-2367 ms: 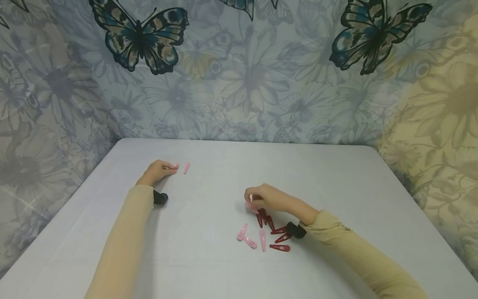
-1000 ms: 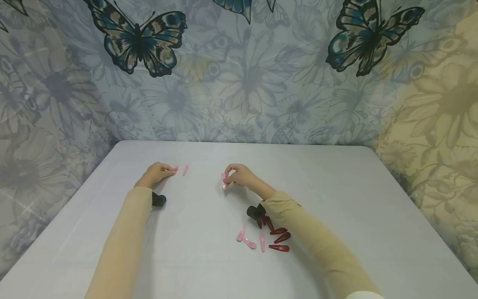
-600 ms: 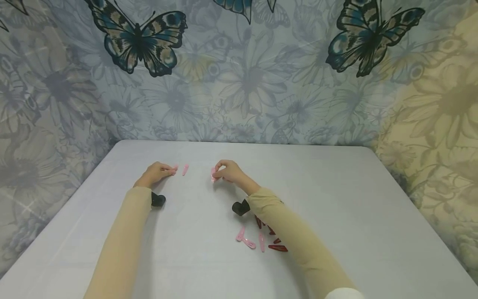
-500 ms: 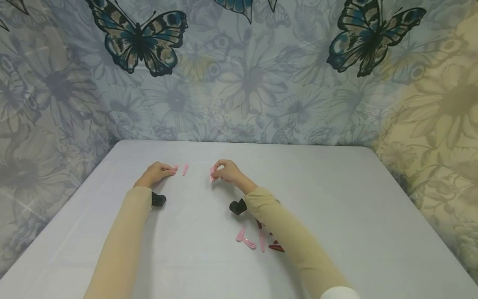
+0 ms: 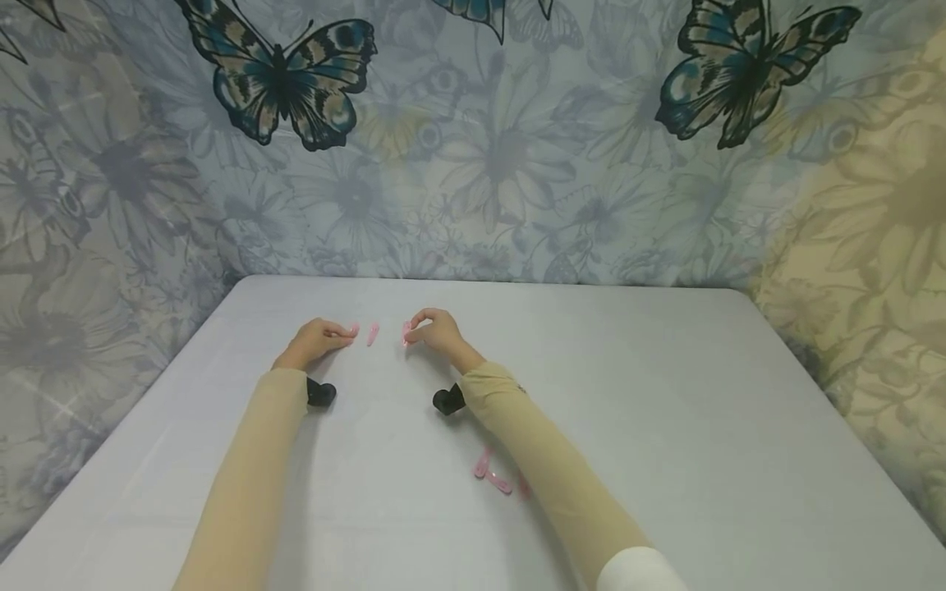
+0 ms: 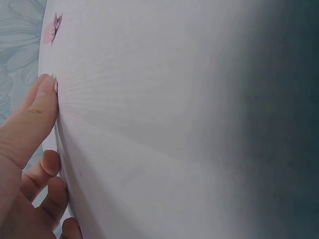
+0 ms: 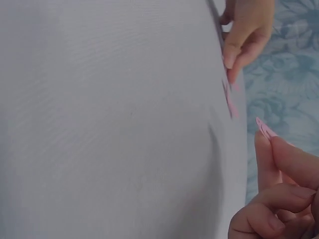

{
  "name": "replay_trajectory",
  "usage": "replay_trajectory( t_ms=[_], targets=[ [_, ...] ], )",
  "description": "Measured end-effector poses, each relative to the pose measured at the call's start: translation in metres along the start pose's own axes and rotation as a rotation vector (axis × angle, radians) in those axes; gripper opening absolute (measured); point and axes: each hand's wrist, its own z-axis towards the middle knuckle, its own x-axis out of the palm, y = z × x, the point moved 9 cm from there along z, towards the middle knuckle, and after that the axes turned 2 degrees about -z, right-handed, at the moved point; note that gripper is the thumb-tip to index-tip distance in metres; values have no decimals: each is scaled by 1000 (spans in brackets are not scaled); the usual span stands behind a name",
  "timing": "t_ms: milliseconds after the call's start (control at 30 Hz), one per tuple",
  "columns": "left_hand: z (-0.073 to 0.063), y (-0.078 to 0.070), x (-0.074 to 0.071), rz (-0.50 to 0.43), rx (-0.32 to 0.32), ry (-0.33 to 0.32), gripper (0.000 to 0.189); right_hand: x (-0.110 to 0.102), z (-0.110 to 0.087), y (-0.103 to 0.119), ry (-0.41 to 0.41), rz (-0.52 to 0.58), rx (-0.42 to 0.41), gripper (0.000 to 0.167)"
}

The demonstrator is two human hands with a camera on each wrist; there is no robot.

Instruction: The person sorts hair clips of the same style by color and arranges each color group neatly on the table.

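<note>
Near the far left of the table, my left hand pinches a pink snap hair clip between thumb and finger; only its edge shows past the thumb in the left wrist view. Just right of it lies a second pink hair clip, apart from both hands. My right hand holds another pink hair clip between thumb and forefinger, above the cloth. Its other fingers are curled toward the palm in the right wrist view.
Nearer on the white table lie a pink clip, another pink clip and a third, partly covered by the right sleeve. Patterned cloth hangs behind and beside the table.
My right hand has carried a pink clip from the clip pile leftward and away, beside the lying clip. The right sleeve now hides the dark red clips. My left hand has stayed in place.
</note>
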Motion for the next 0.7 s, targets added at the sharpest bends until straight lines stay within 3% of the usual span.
replay_trajectory(
  t_ms=[233,400,467,533,700],
  targets=[
    [1,3,1,-7,-24,17,32,11,20,-5,-41,-9,-29,14],
    [2,5,3,-13,-18,15,32,37,79,-47,-83,-50,-141,20],
    [3,6,4,-19,-22,21,32,49,103,-66,-78,-34,-131,21],
    [3,6,3,-17,-25,24,33,52,104,-66,-80,-51,-92,22],
    [5,6,0,-8,-37,18,33,51,107,-58,-161,-100,-173,22]
  ],
)
